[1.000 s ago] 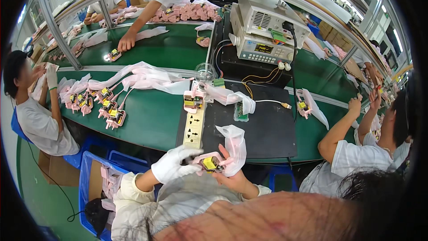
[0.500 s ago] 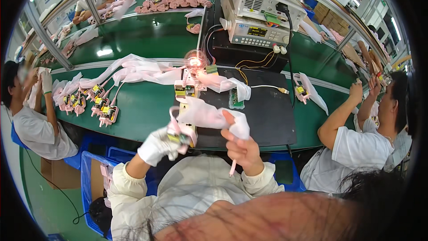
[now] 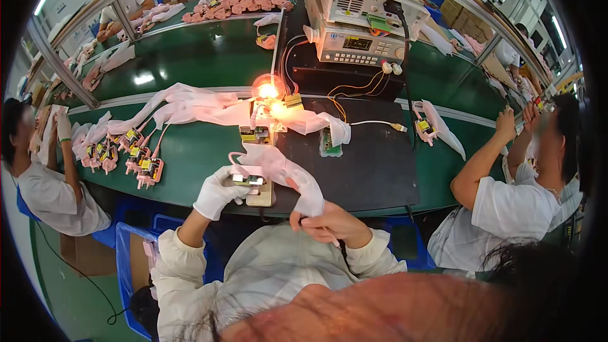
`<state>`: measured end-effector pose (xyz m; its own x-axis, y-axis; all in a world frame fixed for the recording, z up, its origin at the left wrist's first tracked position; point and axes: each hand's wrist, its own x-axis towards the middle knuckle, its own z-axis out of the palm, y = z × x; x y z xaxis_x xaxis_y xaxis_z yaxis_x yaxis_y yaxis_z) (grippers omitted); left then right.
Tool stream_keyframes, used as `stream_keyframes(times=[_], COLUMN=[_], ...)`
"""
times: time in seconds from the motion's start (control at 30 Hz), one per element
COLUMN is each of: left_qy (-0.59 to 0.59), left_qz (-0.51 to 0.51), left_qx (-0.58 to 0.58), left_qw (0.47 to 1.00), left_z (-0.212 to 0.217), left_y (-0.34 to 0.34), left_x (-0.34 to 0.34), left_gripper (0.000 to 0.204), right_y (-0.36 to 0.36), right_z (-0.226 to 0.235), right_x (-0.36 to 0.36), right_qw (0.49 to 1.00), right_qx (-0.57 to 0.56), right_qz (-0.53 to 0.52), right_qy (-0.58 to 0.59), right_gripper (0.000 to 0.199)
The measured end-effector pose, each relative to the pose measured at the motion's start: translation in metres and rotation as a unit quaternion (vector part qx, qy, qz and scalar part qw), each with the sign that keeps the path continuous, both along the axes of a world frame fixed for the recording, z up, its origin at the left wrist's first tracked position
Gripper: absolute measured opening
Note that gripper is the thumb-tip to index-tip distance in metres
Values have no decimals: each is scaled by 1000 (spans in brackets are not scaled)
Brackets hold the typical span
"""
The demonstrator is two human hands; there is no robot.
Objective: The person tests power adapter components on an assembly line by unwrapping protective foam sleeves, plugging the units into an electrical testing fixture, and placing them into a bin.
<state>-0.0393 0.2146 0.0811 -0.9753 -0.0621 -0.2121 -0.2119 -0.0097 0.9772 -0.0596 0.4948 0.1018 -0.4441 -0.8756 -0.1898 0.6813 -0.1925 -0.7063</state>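
Note:
My gloved left hand (image 3: 221, 193) is closed on a pink charger (image 3: 248, 179) with its casing off and its circuit board exposed. It holds the charger against the pale socket strip (image 3: 260, 199). From the charger a cable in a thin whitish-pink sleeve (image 3: 288, 171) arcs over to my bare right hand (image 3: 334, 223), whose fingers are wrapped round the far end. A pink tip pokes out below those fingers. Farther up the strip sits another open charger (image 3: 254, 134). Beyond it a bulb (image 3: 268, 90) glows bright orange.
Several open chargers (image 3: 149, 170) with sleeved cables lie left; one more charger (image 3: 425, 129) lies right. A small green circuit board (image 3: 329, 144) and a white cable plug (image 3: 398, 127) rest on the black mat (image 3: 367, 177). Stacked test instruments (image 3: 361, 44) stand behind. Co-workers sit on both sides.
My left hand has brought the charger forward onto the socket strip. My right hand has lowered toward me with the sleeved cable end. The bulb glows much brighter.

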Motion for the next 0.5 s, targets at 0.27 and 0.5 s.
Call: stream_keyframes(times=[0.27, 0.5], left_qy=[-29, 88], left_qz=[-62, -109], left_qx=[-127, -105], left_qw=[990, 985], left_z=[13, -13], left_y=[-9, -23], left_x=[-13, -17], left_gripper=[30, 40], right_y=[39, 50], right_z=[-24, -5], right_x=[-5, -1], right_qw=[951, 638], right_qx=[183, 420], right_qz=[-49, -267], right_qy=[242, 587], right_gripper=[39, 37])
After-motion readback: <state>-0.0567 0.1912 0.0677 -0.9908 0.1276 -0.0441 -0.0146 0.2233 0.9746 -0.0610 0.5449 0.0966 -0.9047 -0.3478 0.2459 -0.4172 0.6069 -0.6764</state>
